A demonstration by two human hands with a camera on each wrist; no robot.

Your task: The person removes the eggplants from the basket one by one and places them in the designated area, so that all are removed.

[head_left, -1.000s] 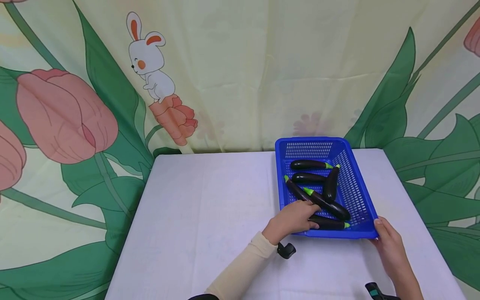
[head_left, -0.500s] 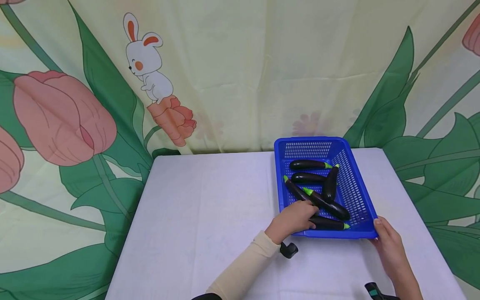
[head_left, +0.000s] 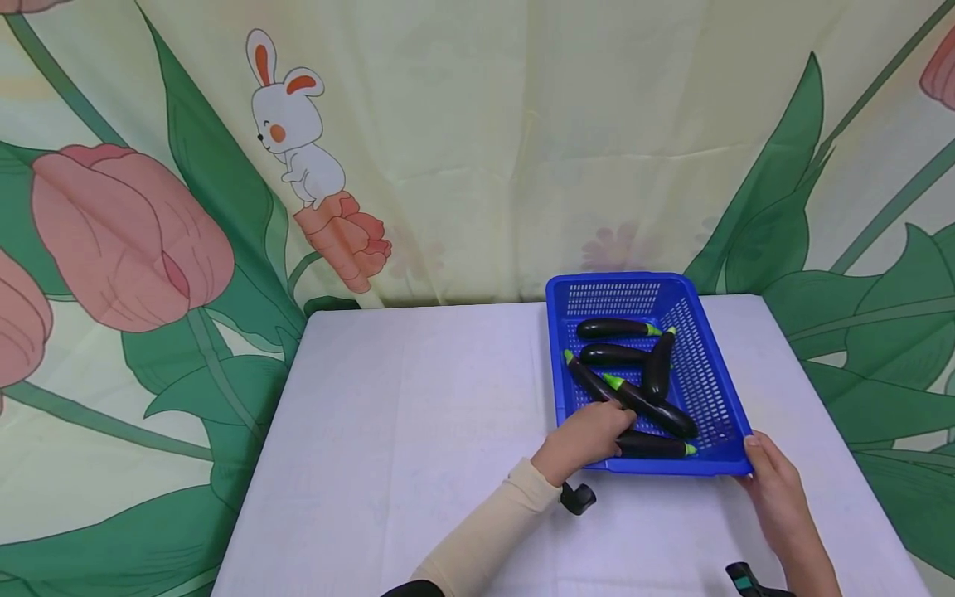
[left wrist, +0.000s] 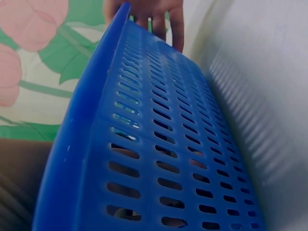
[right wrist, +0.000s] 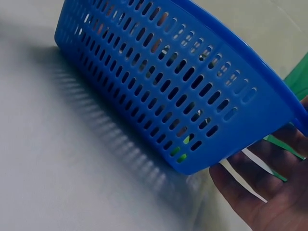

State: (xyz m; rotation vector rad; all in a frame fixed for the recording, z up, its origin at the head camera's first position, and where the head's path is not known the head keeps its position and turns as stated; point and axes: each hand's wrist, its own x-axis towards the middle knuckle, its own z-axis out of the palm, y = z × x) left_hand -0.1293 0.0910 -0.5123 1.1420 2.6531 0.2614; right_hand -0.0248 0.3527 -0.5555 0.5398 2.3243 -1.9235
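A blue plastic basket [head_left: 719, 377] holds several dark eggplants [head_left: 656, 377] with green stem ends. Reaching over its near left corner, my left hand [head_left: 585, 439] has its fingers curled over the left end of the front eggplant [head_left: 652, 445]; the fingertips are partly hidden. My right hand [head_left: 779, 489] grips the basket's near right corner, thumb at the rim and fingers below. In the left wrist view the slotted basket wall [left wrist: 163, 120] fills the middle, with the right hand [left wrist: 154, 17] beyond. The right wrist view shows the right hand [right wrist: 269, 187] under the rim.
A white-covered table [head_left: 418, 431] carries the basket on its right side. Close behind stands a curtain [head_left: 462, 149] printed with tulips and a rabbit. A black wrist device [head_left: 578, 499] hangs beneath the left wrist.
My left hand has shifted very slightly right, and its thumb is now less visible beside the front eggplant. The basket, the eggplants and my right hand have stayed in place.
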